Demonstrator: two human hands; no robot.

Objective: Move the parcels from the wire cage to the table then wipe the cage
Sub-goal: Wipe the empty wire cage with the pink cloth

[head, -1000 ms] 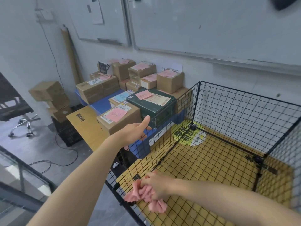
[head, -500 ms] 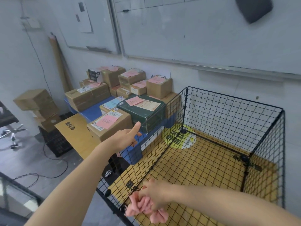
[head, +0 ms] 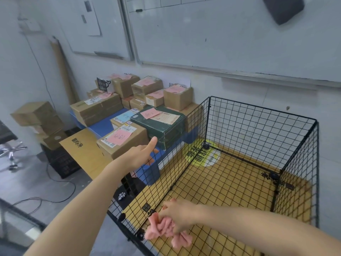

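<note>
While the right hand bunched a soft pink cloth against the near-left floor corner of the black wire cage, the left hand seemed curled over its side panel's top wire, thumb out. The limp, light cloth probably wanted a full-fisted grip; the thin mesh likely flexed, hence bracing there.

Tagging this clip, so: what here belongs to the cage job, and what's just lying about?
Job: wire cage, pink cloth in right hand, left hand at cage rim, parcels, table.
Lying about: whiteboards, office chair, floor boxes, black crate.
</note>
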